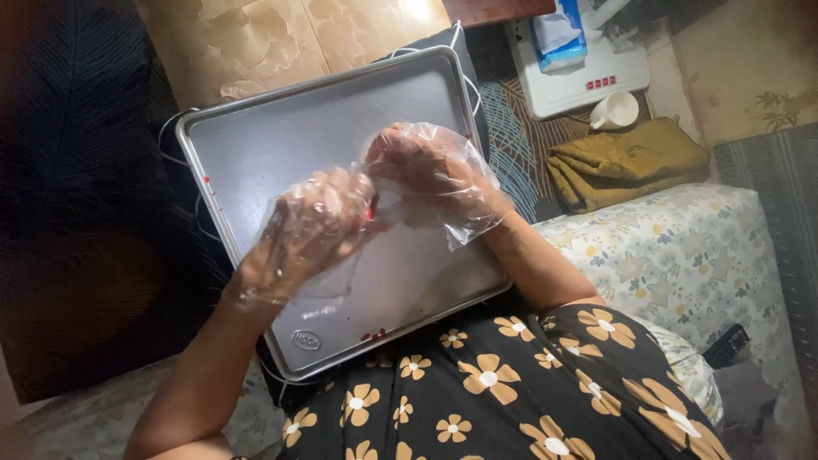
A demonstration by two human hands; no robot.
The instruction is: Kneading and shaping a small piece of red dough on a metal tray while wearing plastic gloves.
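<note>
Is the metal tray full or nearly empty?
Nearly empty: the metal tray shows bare surface, with only small red bits near its front edge.

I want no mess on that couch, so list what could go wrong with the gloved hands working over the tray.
1. The metal tray rests on the lap and may tip if a leg shifts.
2. Red specks already dot the tray; more could probably spatter onto the floral cushion.
3. The loose plastic gloves on the left hand and right hand might slip, dropping whatever small thing they pinch.

Tissue pack [559, 34]: soft blue and white packet, top centre-right, lying on the white appliance.
Appliance panel [600, 83]: small row of red marks on the white casing.
</note>
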